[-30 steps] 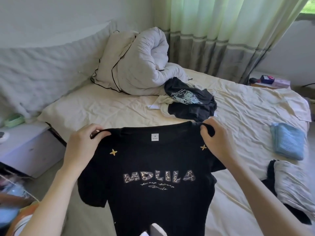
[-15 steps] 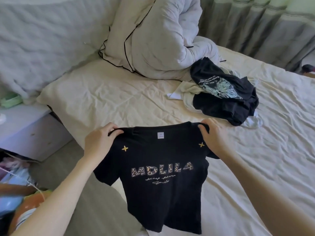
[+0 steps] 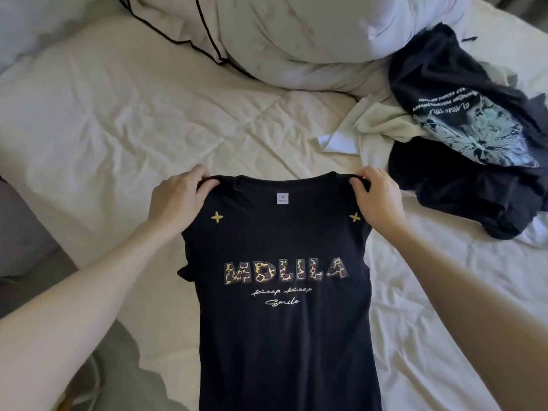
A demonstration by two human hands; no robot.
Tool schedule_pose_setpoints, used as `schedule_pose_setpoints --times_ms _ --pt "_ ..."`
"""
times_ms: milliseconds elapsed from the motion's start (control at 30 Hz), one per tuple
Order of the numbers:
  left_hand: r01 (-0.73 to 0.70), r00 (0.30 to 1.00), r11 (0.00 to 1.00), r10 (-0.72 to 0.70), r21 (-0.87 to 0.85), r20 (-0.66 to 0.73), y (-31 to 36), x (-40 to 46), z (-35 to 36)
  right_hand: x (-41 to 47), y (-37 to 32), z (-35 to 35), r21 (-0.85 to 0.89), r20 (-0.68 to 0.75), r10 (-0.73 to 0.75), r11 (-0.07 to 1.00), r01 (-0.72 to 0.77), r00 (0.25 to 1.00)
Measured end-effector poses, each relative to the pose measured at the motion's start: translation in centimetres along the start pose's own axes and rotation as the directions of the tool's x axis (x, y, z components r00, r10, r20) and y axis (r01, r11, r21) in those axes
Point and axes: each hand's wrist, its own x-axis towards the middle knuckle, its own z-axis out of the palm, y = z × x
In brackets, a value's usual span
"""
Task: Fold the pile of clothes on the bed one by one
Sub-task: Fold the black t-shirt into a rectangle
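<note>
Two hands grip shirt (image 3: 284,336) | left hand (image 3: 175,200), right hand (image 3: 376,200): fingers curled on shoulders | pile (image 3: 462,129) beyond right fingers

Open sheet left and ahead; clutter on the right

Bare bed (image 3: 148,114) sheet is left free beyond the black T-shirt (image 3: 281,336); passage rightward is blocked by the clothes pile (image 3: 462,137), and farther back by the rolled duvet (image 3: 296,40).

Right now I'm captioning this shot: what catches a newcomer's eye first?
A black T-shirt with leopard-print MDLILA lettering fills the centre, held at its shoulders by the left hand and right hand. At upper right, a crumpled dark printed garment lies on the cream bedsheet.
</note>
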Motion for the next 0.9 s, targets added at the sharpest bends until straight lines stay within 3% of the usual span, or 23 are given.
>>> schedule_pose_setpoints --times_ms 267,467,600,700,767,833,900 --pt "0.066 0.998 0.997 -0.066 0.025 -0.003 -2.4 4.9 7.0 5.1 3.1 6.4 -0.038 0.037 0.041 0.999 -0.040 0.998" --pt "0.162 0.977 0.986 -0.166 0.038 0.132 -3.8 5.5 11.2 5.8 4.7 10.4 -0.132 0.135 0.162 0.981 -0.145 0.977" --pt "0.331 0.934 0.901 -0.270 -0.280 0.235 -4.5 5.5 10.6 4.5 4.6 11.2 -0.234 0.076 0.127 0.966 -0.106 0.989" --pt "0.399 0.912 0.784 -0.283 -0.475 0.299 -5.8 3.5 9.0 0.8 2.9 11.8 -0.276 0.027 -0.069 0.958 0.073 0.997" --pt "0.472 0.867 0.674 -0.239 -0.568 0.437 -7.3 1.3 7.8 -2.7 1.4 12.9 -0.262 0.080 -0.177 0.946 0.192 0.981" --pt "0.564 0.769 0.586 -0.117 -0.581 0.629 -8.6 -0.6 6.6 -6.1 0.3 14.3 -0.239 0.162 -0.230 0.934 0.264 0.960" --pt "0.604 0.681 0.595 -0.040 -0.530 0.731 -9.5 -1.3 5.8 -8.8 -0.5 15.8 -0.235 0.246 -0.239 0.925 0.297 0.939"
